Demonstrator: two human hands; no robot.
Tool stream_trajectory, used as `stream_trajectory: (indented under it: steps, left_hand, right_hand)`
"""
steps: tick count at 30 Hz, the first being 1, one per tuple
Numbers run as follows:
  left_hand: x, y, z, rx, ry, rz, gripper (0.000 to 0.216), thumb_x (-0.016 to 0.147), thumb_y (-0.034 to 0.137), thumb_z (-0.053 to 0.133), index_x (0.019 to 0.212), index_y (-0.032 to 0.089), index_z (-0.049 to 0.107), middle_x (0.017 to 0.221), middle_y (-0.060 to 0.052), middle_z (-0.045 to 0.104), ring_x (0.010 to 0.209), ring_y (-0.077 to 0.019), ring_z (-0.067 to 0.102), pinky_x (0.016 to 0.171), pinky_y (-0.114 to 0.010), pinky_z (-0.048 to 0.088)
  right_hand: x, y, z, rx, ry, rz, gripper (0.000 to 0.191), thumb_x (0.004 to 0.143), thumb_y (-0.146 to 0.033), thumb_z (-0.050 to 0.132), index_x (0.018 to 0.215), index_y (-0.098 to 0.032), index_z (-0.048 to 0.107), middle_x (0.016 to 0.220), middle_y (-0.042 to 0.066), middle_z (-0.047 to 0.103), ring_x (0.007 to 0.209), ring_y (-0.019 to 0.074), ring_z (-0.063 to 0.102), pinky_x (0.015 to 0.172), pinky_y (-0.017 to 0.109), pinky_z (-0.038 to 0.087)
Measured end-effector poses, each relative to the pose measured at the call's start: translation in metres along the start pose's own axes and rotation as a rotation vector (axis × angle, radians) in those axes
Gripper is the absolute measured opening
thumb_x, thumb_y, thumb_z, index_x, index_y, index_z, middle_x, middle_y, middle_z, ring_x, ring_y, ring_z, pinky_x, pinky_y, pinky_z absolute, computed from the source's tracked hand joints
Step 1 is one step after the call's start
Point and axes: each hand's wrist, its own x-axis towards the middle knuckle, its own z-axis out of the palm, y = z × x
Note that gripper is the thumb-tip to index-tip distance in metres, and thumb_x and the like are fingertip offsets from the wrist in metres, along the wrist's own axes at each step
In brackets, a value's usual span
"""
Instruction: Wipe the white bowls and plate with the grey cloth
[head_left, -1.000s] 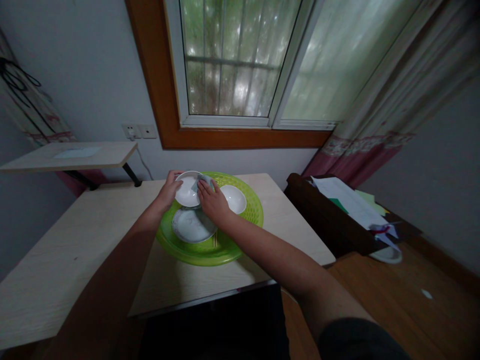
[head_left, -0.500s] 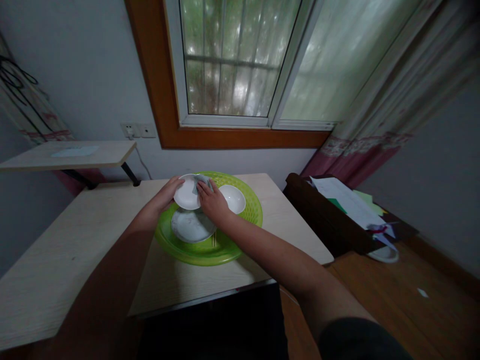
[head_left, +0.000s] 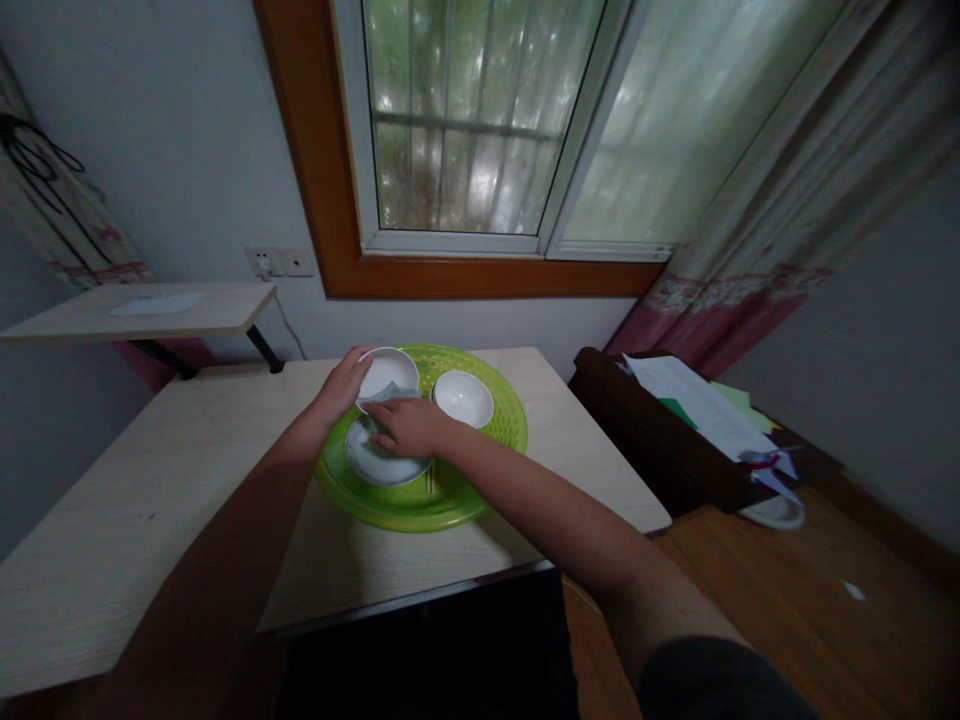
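Note:
My left hand (head_left: 346, 385) grips the left rim of a white bowl (head_left: 390, 368), which is tilted toward me. With my right hand (head_left: 409, 425) I hold a grey cloth (head_left: 391, 392) against the bowl's near rim, fingers pressed on the cloth. Below the bowl lies a white plate (head_left: 382, 465), partly covered by my right hand. A second white bowl (head_left: 463, 400) sits to the right. Chopsticks (head_left: 430, 481) show beside the plate. All of these are in or over a round green basket (head_left: 431, 518).
The basket stands on a pale wooden desk (head_left: 210, 420). A raised shelf (head_left: 172, 318) with a paper on it is at the left. Right of the desk, a dark brown box-like piece (head_left: 645, 440) holds papers (head_left: 697, 410). A window (head_left: 480, 130) is ahead.
My right hand, with the cloth, has moved from the bowl's right side down and left to its near rim. The bowl has turned slightly in my left hand and shifted right.

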Motion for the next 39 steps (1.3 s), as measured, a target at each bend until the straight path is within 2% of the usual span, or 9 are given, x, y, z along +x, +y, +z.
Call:
stream_trajectory:
  steps: [3, 7, 12, 15, 20, 25, 32, 35, 39]
  left_hand:
    - [-0.002, 0.002, 0.0, 0.019, 0.027, 0.048, 0.043, 0.091, 0.043, 0.044, 0.122, 0.018, 0.059, 0.129, -0.008, 0.062, 0.122, -0.0232, 0.054, 0.11, -0.036, 0.038]
    - [-0.003, 0.006, -0.002, 0.039, 0.068, 0.071, 0.041, 0.092, 0.042, 0.045, 0.122, 0.019, 0.06, 0.129, -0.008, 0.062, 0.122, -0.0228, 0.054, 0.11, -0.035, 0.038]
    - [-0.004, 0.01, -0.003, 0.034, 0.12, 0.047, 0.04, 0.092, 0.039, 0.046, 0.124, 0.02, 0.059, 0.129, -0.008, 0.062, 0.12, -0.0231, 0.055, 0.107, -0.035, 0.039]
    - [-0.003, 0.009, -0.003, 0.03, 0.119, 0.035, 0.039, 0.091, 0.039, 0.046, 0.123, 0.02, 0.058, 0.129, -0.008, 0.061, 0.119, -0.0228, 0.055, 0.106, -0.035, 0.04]
    - [-0.001, 0.007, -0.002, 0.018, 0.113, 0.03, 0.039, 0.092, 0.041, 0.046, 0.124, 0.021, 0.056, 0.128, -0.008, 0.061, 0.117, -0.0229, 0.055, 0.105, -0.036, 0.041]
    - [-0.004, 0.008, -0.002, 0.065, 0.097, 0.074, 0.039, 0.093, 0.041, 0.043, 0.124, 0.02, 0.056, 0.128, -0.008, 0.061, 0.119, -0.0227, 0.054, 0.106, -0.036, 0.04]
    - [-0.007, 0.013, -0.002, 0.058, 0.122, 0.076, 0.038, 0.093, 0.04, 0.044, 0.124, 0.021, 0.056, 0.131, -0.008, 0.06, 0.122, -0.0227, 0.053, 0.109, -0.035, 0.038]
    - [-0.008, 0.016, -0.004, 0.061, 0.14, 0.066, 0.038, 0.093, 0.04, 0.044, 0.125, 0.021, 0.055, 0.131, -0.008, 0.06, 0.121, -0.0225, 0.053, 0.108, -0.034, 0.039]
    - [-0.004, 0.011, -0.006, 0.031, 0.204, 0.031, 0.037, 0.092, 0.041, 0.046, 0.122, 0.022, 0.056, 0.129, -0.007, 0.061, 0.119, -0.0227, 0.054, 0.106, -0.035, 0.039]
  right_hand:
    - [0.0, -0.001, -0.001, 0.204, 0.034, 0.011, 0.075, 0.099, -0.05, 0.051, 0.157, -0.009, 0.025, 0.145, 0.021, 0.055, 0.124, 0.0276, 0.062, 0.101, 0.039, 0.049]
    - [0.002, 0.0, 0.0, 0.295, 0.032, 0.014, 0.078, 0.1, -0.053, 0.047, 0.158, -0.01, 0.021, 0.152, 0.02, 0.048, 0.133, 0.0265, 0.055, 0.107, 0.038, 0.045]
    - [0.002, 0.005, 0.005, 0.051, 0.039, -0.004, 0.064, 0.1, -0.047, 0.049, 0.148, -0.005, 0.042, 0.144, 0.022, 0.055, 0.129, 0.0282, 0.058, 0.108, 0.04, 0.045]
    - [-0.001, 0.012, 0.008, -0.165, 0.072, 0.051, 0.05, 0.097, -0.033, 0.054, 0.136, -0.001, 0.054, 0.138, 0.023, 0.059, 0.13, 0.0314, 0.056, 0.113, 0.046, 0.039]
    - [-0.002, 0.018, 0.009, -0.297, 0.13, 0.165, 0.04, 0.097, -0.014, 0.044, 0.132, 0.0, 0.057, 0.142, 0.026, 0.055, 0.141, 0.0309, 0.044, 0.122, 0.052, 0.025]
    - [0.001, 0.01, 0.009, -0.062, 0.032, 0.081, 0.058, 0.091, -0.028, 0.06, 0.142, -0.003, 0.048, 0.145, 0.022, 0.054, 0.134, 0.0312, 0.052, 0.118, 0.048, 0.033]
    - [0.006, 0.006, 0.003, 0.375, 0.019, 0.039, 0.078, 0.093, -0.035, 0.059, 0.158, -0.01, 0.024, 0.153, 0.019, 0.047, 0.135, 0.0259, 0.053, 0.11, 0.04, 0.043]
    - [0.006, 0.008, 0.002, 0.32, 0.035, 0.029, 0.072, 0.092, -0.03, 0.059, 0.156, -0.011, 0.03, 0.151, 0.018, 0.049, 0.133, 0.026, 0.054, 0.11, 0.04, 0.043]
    - [0.003, 0.012, 0.003, 0.059, 0.073, 0.031, 0.057, 0.09, -0.022, 0.058, 0.144, -0.008, 0.047, 0.142, 0.019, 0.058, 0.128, 0.0282, 0.058, 0.109, 0.042, 0.043]
